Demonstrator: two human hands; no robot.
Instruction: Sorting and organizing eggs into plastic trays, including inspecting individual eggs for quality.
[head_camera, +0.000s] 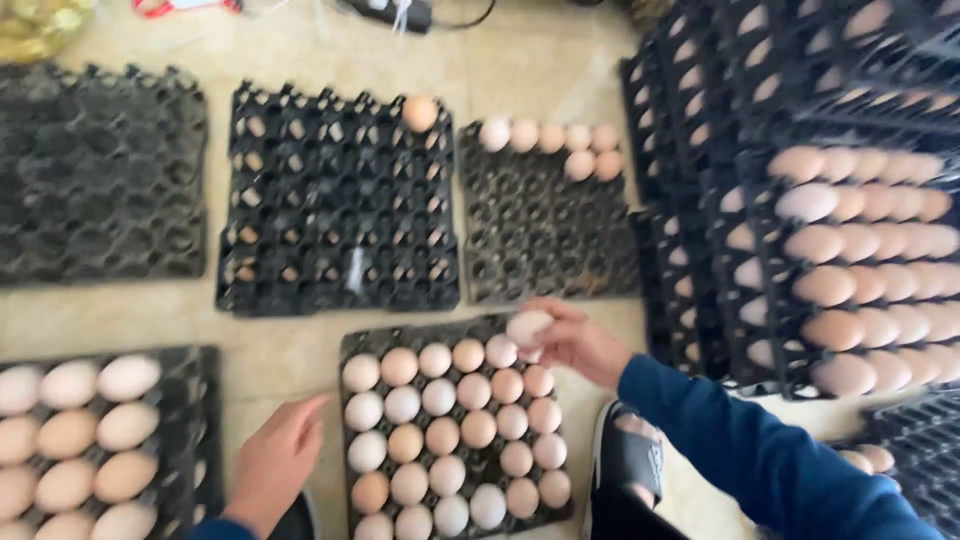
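Soft, even daylight fills the scene, leaving only faint shadows on the pale floor (290, 350). Motion blur smears everything, worst along the right edge.

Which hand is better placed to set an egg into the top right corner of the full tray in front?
Right. The right hand already holds an egg in its fingers at that corner of the tray. The left hand is empty, lower down beside the tray's left edge.
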